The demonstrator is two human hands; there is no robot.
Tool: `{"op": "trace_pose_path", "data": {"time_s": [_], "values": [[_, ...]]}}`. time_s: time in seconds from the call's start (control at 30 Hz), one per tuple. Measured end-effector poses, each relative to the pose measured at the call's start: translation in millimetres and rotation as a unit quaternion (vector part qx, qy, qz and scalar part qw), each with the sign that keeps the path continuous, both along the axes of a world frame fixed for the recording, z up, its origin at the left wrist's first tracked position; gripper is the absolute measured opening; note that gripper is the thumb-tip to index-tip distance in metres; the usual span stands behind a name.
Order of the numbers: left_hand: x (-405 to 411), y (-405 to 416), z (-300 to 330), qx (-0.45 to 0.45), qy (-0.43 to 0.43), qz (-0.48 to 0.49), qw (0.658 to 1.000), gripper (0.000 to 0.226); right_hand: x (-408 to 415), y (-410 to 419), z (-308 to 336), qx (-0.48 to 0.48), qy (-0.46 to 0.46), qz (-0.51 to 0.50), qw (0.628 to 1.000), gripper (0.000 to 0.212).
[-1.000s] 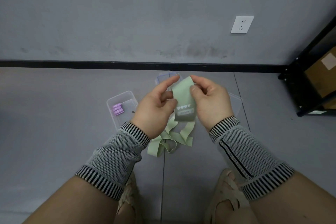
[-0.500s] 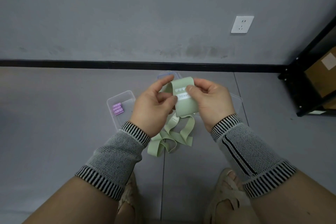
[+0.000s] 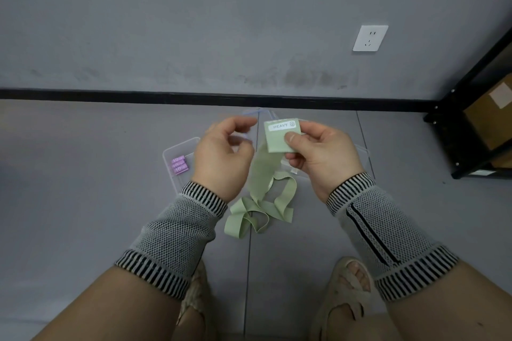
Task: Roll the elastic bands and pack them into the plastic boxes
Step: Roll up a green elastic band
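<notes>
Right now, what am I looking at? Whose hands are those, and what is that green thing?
The camera sits on a person's head and looks down, so you see that person's own arms and sandalled feet. The right hand pinches the folded end of a green elastic band; its white label reads HEAVY. The rest of the band hangs down and lies in loops on the grey floor. The left hand is beside it, fingers curled, apparently holding nothing. Behind the left hand a clear plastic box holds purple rolled bands. More clear boxes are partly hidden behind the hands. A white wall socket is on the wall.
</notes>
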State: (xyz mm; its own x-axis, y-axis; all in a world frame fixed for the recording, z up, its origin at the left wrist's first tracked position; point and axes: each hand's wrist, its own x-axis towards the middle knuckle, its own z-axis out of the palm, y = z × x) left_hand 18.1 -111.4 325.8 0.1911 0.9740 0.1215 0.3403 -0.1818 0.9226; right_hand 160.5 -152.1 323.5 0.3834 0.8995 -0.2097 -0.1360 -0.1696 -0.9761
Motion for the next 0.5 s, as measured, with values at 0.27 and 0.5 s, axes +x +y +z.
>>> {"op": "trace_pose_path", "data": {"time_s": [0.27,0.5], "values": [[2,-4,-7,0.170,0.101,-0.069,0.978,0.023,-2,0,5,-0.027,0.076,0.015,0.997,0.010],[2,-2,3,-0.039,-0.064,-0.062,0.995,0.019,7,-6,8,0.033,-0.161,-0.037,0.986,0.009]]}}
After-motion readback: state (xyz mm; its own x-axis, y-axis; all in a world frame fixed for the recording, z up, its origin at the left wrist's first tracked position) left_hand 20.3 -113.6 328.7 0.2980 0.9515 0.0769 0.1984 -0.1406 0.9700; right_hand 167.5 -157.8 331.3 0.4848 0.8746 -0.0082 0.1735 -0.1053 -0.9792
